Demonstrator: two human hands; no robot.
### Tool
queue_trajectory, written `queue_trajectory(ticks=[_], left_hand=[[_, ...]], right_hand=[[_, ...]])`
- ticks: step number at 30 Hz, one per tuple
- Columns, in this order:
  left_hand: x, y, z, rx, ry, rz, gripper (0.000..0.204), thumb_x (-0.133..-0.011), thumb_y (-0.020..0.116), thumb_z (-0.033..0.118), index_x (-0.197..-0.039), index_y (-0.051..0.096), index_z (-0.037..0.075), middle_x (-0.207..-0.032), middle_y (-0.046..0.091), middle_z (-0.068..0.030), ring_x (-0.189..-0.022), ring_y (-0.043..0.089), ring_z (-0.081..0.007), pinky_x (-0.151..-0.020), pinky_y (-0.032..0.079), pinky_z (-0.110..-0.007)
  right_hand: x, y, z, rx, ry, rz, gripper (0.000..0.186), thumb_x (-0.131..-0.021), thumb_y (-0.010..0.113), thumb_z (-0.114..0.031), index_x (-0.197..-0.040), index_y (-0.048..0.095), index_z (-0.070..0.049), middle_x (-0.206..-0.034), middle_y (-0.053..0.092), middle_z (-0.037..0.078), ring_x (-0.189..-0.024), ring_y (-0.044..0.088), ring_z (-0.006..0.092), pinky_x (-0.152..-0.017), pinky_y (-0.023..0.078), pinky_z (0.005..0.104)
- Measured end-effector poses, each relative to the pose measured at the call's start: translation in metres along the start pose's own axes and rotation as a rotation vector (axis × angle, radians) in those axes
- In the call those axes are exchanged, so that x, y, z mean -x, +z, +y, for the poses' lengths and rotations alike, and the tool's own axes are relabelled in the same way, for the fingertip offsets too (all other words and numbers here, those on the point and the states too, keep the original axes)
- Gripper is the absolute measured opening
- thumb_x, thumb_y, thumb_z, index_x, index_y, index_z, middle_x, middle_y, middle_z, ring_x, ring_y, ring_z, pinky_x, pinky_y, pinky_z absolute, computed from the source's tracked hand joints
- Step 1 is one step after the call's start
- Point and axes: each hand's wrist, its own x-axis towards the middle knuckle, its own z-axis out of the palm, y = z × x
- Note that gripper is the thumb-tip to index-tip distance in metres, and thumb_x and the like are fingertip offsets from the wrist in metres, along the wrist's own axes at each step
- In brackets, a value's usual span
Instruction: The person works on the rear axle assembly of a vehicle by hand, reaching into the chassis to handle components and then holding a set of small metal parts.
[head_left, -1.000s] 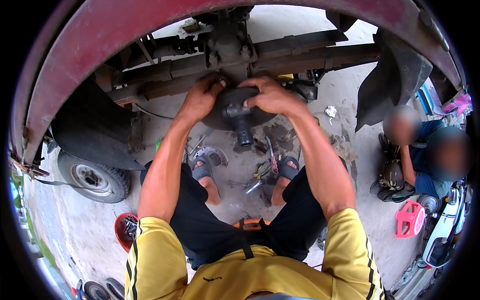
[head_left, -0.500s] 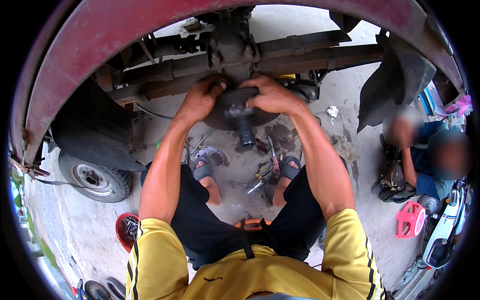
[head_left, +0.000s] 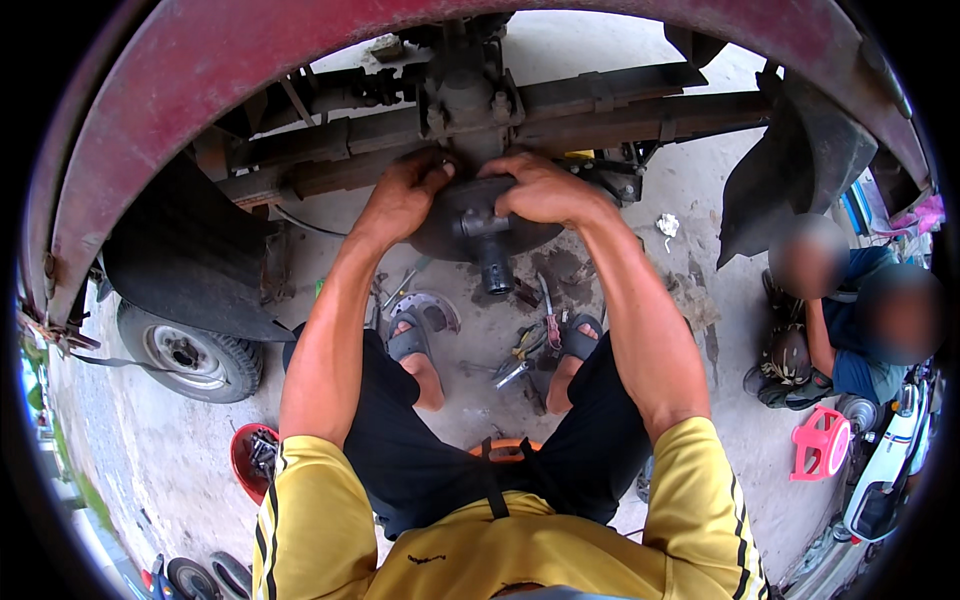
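A dark round backing plate (head_left: 530,238) sits at the end of the vehicle's axle, and a black stub (head_left: 495,270) sticks out of it toward me. My right hand (head_left: 540,190) grips the plate's upper right rim, thumb on the front face, with the other fingers partly hidden behind. At the upper left rim my left hand (head_left: 408,195) is closed, its thumb bent in against the fingers. Whatever it pinches is hidden. Just beyond both hands runs a dark leaf spring (head_left: 380,135) beneath the axle housing (head_left: 463,90).
On the floor lie a brake shoe (head_left: 437,308), a red-handled screwdriver (head_left: 552,325) and other tools. A red bucket of parts (head_left: 258,460) stands at left, near a wheel (head_left: 190,355). The red body edge arches overhead. Two people sit at right by a pink stool (head_left: 822,442).
Both hands keep the same hold at the plate's rim. The view has shifted very slightly; nothing else has visibly moved.
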Motion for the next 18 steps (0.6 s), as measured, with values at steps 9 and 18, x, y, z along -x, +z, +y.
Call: queue_trajectory(ticks=[9, 18], left_hand=[[-0.008, 0.006, -0.004, -0.006, 0.034, -0.022, 0.029, -0.096, 0.055, 0.023, -0.109, 0.063, -0.001, -0.096, 0.068, -0.0187, -0.091, 0.061, -0.0235, -0.087, 0.045, -0.036], [-0.008, 0.007, -0.006, -0.011, 0.009, -0.019, 0.029, -0.096, 0.055, 0.024, -0.109, 0.064, 0.0, -0.095, 0.068, -0.0188, -0.089, 0.061, -0.0225, -0.085, 0.046, -0.036]], right_hand=[[0.001, 0.008, -0.006, 0.056, -0.013, 0.038, 0.053, -0.07, 0.062, -0.012, -0.123, 0.063, -0.005, -0.124, 0.06, 0.023, -0.12, 0.054, 0.035, -0.103, 0.041, 0.0359], [-0.003, 0.015, 0.0, 0.087, 0.015, 0.11, 0.05, -0.071, 0.062, -0.016, -0.121, 0.064, -0.006, -0.126, 0.057, 0.024, -0.123, 0.05, 0.0366, -0.104, 0.04, 0.0376]])
